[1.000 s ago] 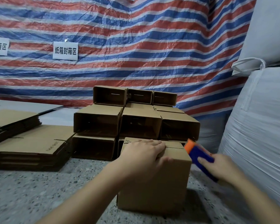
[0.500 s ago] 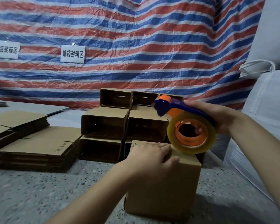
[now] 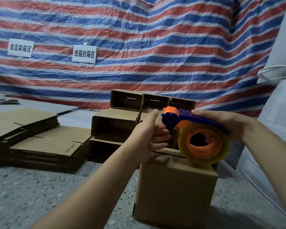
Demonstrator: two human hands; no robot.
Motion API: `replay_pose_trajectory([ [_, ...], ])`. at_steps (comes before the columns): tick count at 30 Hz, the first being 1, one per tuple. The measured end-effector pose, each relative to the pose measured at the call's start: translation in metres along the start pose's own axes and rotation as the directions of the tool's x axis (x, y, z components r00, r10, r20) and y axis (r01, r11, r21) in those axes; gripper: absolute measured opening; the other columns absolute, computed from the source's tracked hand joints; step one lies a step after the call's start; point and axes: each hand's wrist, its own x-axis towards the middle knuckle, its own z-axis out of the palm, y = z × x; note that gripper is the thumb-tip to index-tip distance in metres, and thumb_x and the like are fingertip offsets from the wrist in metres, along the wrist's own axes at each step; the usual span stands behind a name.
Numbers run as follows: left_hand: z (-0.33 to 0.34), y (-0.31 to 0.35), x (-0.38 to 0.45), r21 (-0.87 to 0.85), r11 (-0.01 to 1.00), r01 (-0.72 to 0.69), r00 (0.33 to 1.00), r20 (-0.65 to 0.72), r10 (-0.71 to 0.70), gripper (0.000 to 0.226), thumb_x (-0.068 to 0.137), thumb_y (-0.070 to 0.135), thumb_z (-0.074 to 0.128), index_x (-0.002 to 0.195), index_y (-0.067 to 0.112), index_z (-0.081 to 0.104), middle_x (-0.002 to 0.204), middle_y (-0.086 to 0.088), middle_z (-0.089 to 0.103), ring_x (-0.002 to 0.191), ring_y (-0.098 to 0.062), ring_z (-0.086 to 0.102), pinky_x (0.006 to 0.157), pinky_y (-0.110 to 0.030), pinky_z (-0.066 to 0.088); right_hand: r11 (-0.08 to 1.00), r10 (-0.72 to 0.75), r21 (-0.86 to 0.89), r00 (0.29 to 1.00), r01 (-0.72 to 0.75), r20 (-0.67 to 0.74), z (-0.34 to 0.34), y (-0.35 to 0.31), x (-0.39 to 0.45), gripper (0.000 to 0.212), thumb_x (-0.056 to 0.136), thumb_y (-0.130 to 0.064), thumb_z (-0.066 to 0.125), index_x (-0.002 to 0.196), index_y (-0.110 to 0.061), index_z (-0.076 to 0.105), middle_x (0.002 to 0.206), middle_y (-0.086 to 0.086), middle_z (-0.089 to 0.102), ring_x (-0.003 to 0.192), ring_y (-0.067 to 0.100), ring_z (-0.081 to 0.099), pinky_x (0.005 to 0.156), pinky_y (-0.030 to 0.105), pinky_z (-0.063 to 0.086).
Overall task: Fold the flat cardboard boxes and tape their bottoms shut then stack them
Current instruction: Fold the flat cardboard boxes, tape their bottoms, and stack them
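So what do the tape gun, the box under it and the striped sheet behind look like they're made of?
Tape gun: looks like hard plastic, blue and orange, smooth and moulded; its roll is glossy, yellowish, see-through film. Box: matte brown cardboard with folded edges and a flap seam. Striped sheet: probably woven plastic tarpaulin, shiny and creased.

Dim and a bit gray all over — no bright spots, no glare. Soft dark shadow on the floor (image 3: 238, 215) beside the box (image 3: 173, 194). Blurry near the bottom and left edges. Bent and stretched toward the corners — wide lens.
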Motion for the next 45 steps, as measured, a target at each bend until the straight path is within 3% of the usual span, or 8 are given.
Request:
replay_pose_trajectory([
  [5, 0.008, -0.003, -0.001, 0.017, 1.000, -0.002, 0.998, -0.059, 0.003, 0.021, 0.098, 0.022, 0.049, 0.090, 0.011, 0.066, 0.077, -0.003, 0.076, 0.089, -0.019, 0.072, 0.083, -0.039, 0.054, 1.000, 0.003, -0.026, 1.000, -0.003, -0.007, 0.000, -0.001, 0.002, 0.073, 0.058, -0.062, 0.075, 0.109, -0.011, 0.066, 0.085, 0.011, 0.078, 0.064, 0.020, 0.074, 0.051, 0.029, 0.057],
  [16, 0.009, -0.023, 0.012, 0.017, 0.994, -0.112, 0.946, -0.303, 0.112, 0.019, 0.098, 0.017, 0.051, 0.086, 0.014, 0.064, 0.072, 0.002, 0.068, 0.079, -0.012, 0.066, 0.080, -0.039, 0.056, 0.971, 0.126, -0.209, 0.992, -0.119, 0.018, -0.002, -0.018, 0.003, 0.083, 0.062, -0.068, 0.075, 0.120, -0.010, 0.065, 0.103, 0.016, 0.072, 0.088, 0.029, 0.064, 0.070, 0.034, 0.055],
  [21, 0.011, -0.017, 0.015, -0.198, 0.978, -0.063, 0.896, -0.443, -0.032, 0.016, 0.101, 0.019, 0.046, 0.097, 0.008, 0.057, 0.080, -0.005, 0.058, 0.066, -0.014, 0.057, 0.086, -0.048, 0.058, 0.960, 0.155, -0.237, 0.988, -0.152, -0.005, -0.015, -0.019, -0.004, 0.078, 0.062, -0.065, 0.075, 0.119, -0.012, 0.066, 0.099, 0.014, 0.076, 0.076, 0.024, 0.071, 0.064, 0.032, 0.058],
  [26, 0.007, -0.011, 0.005, -0.349, 0.929, -0.128, 0.893, -0.447, -0.045, 0.019, 0.101, 0.016, 0.045, 0.109, 0.001, 0.055, 0.081, -0.008, 0.057, 0.075, -0.015, 0.060, 0.083, -0.043, 0.059, 0.943, 0.166, -0.291, 0.986, -0.162, -0.012, -0.006, -0.024, -0.002, 0.083, 0.057, -0.065, 0.076, 0.121, -0.012, 0.064, 0.111, 0.020, 0.074, 0.089, 0.029, 0.069, 0.092, 0.044, 0.052],
  [30, -0.028, -0.015, -0.003, 0.246, 0.931, -0.269, 0.860, -0.375, 0.347, 0.030, 0.095, 0.032, 0.058, 0.085, 0.004, 0.066, 0.075, -0.014, 0.066, 0.069, -0.016, 0.064, 0.066, -0.038, 0.059, 0.911, 0.179, -0.375, 0.984, -0.170, -0.011, 0.001, -0.034, 0.002, 0.090, 0.051, -0.066, 0.078, 0.122, -0.012, 0.062, 0.108, 0.017, 0.076, 0.090, 0.029, 0.071, 0.093, 0.043, 0.053],
  [32, -0.047, -0.020, -0.010, 0.397, 0.884, -0.246, 0.872, -0.308, 0.381, 0.034, 0.091, 0.041, 0.064, 0.076, 0.011, 0.069, 0.065, -0.002, 0.067, 0.064, -0.012, 0.061, 0.059, -0.031, 0.052, 0.895, 0.193, -0.409, 0.981, -0.177, -0.002, 0.007, -0.039, 0.006, 0.093, 0.047, -0.066, 0.079, 0.121, -0.013, 0.062, 0.104, 0.016, 0.077, 0.084, 0.026, 0.072, 0.084, 0.038, 0.055],
  [37, -0.070, -0.042, -0.007, 0.401, 0.912, -0.087, 0.935, -0.284, 0.214, 0.034, 0.094, 0.036, 0.062, 0.069, 0.013, 0.063, 0.063, -0.001, 0.057, 0.057, -0.013, 0.050, 0.055, -0.025, 0.041, 0.827, 0.217, -0.529, 0.976, -0.192, -0.015, 0.026, -0.055, 0.013, 0.082, 0.049, -0.065, 0.076, 0.111, -0.013, 0.064, 0.089, 0.009, 0.079, 0.070, 0.019, 0.076, 0.057, 0.027, 0.059],
  [45, -0.073, -0.060, -0.006, 0.342, 0.939, 0.038, 0.958, -0.279, 0.063, 0.032, 0.095, 0.039, 0.061, 0.077, 0.014, 0.053, 0.069, -0.004, 0.041, 0.052, -0.012, 0.033, 0.048, -0.025, 0.027, 0.779, 0.240, -0.592, 0.971, -0.207, -0.024, 0.036, -0.060, 0.015, 0.075, 0.054, -0.065, 0.073, 0.108, -0.014, 0.068, 0.087, 0.008, 0.079, 0.067, 0.018, 0.075, 0.058, 0.026, 0.059],
])
